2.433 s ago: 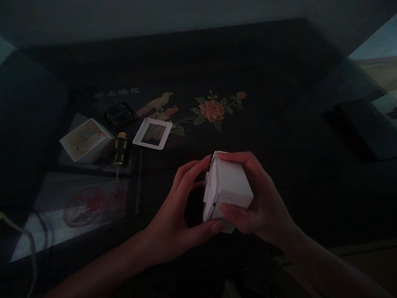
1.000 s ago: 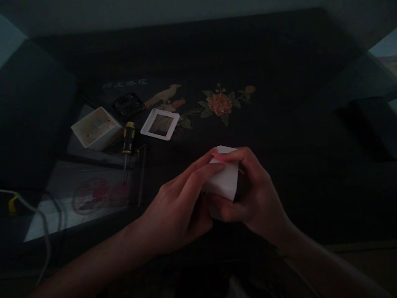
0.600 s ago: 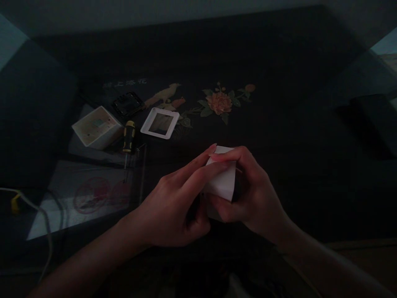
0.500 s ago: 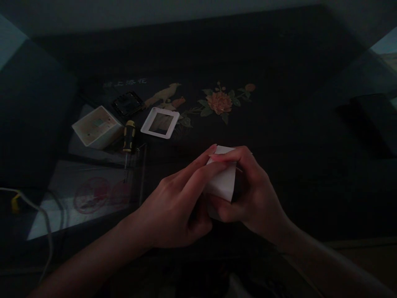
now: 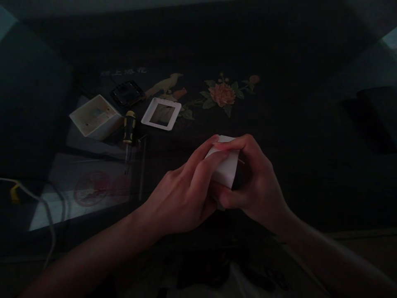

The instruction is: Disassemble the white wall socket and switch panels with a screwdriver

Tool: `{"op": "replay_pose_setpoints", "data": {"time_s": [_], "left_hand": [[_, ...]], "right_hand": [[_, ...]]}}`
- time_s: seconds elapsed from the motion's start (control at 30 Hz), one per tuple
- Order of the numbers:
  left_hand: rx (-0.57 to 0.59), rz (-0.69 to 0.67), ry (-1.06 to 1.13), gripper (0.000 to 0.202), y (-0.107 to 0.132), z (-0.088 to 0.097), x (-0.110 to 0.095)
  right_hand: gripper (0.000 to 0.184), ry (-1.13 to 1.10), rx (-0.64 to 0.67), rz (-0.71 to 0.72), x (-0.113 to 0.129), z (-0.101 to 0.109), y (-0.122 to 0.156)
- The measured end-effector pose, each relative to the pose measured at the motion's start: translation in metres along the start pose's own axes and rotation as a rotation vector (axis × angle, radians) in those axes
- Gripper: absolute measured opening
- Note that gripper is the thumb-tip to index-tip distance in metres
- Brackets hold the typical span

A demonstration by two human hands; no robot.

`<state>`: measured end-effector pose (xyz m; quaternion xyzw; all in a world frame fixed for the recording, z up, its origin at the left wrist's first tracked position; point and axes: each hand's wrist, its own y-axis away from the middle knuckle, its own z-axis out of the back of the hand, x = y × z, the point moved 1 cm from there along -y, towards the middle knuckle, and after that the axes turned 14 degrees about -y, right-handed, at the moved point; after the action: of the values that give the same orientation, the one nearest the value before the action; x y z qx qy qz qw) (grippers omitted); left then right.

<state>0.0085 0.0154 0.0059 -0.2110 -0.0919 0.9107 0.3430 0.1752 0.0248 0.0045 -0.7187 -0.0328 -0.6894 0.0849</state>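
Note:
A plain white panel (image 5: 228, 171) with a slight curve is held between both hands near the front of the dark table. My left hand (image 5: 195, 188) is closed on its left side, its fingers lying over the top face. From the right, my right hand (image 5: 256, 178) grips the panel, with the index finger bent over the far end and the thumb at the near end. The fingers hide the underside and much of the edges, so I cannot tell what exactly the panel belongs to. A thin pale strip shows beside the right palm.
To the left lie an open white box (image 5: 96, 118), a black square module (image 5: 127, 94), a white square frame (image 5: 161, 114) and a black-and-yellow screwdriver (image 5: 129, 128). A white cable (image 5: 46, 211) runs along the left edge. A dark object (image 5: 378, 116) lies at the right.
The whole view has shifted slightly, and the hands and panel appear a little higher and farther right. Both hands keep their grip on the panel; the things on the table look unmoved.

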Motion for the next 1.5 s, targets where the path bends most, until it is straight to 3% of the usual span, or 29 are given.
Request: {"op": "replay_pose_setpoints", "data": {"time_s": [0.33,0.7,1.07,1.3,1.5], "left_hand": [[-0.021,0.079,0.141,0.056,0.002,0.002,0.007],[0.110,0.037,0.287,0.072,-0.006,0.013,0.011],[0.047,0.034,0.316,0.059,-0.005,0.014,0.009],[0.101,0.079,0.469,0.087,-0.007,0.003,0.012],[0.172,0.101,0.617,0.082,-0.009,-0.001,0.020]], "right_hand": [[0.047,0.053,0.004,0.014,-0.001,-0.001,-0.001],[0.041,0.016,0.009,-0.010,0.000,0.005,-0.004],[0.045,0.064,0.019,0.077,-0.001,0.005,0.000],[0.040,0.002,0.029,-0.011,-0.001,0.007,-0.004],[0.050,-0.253,0.068,-0.142,-0.003,0.010,-0.002]]}}
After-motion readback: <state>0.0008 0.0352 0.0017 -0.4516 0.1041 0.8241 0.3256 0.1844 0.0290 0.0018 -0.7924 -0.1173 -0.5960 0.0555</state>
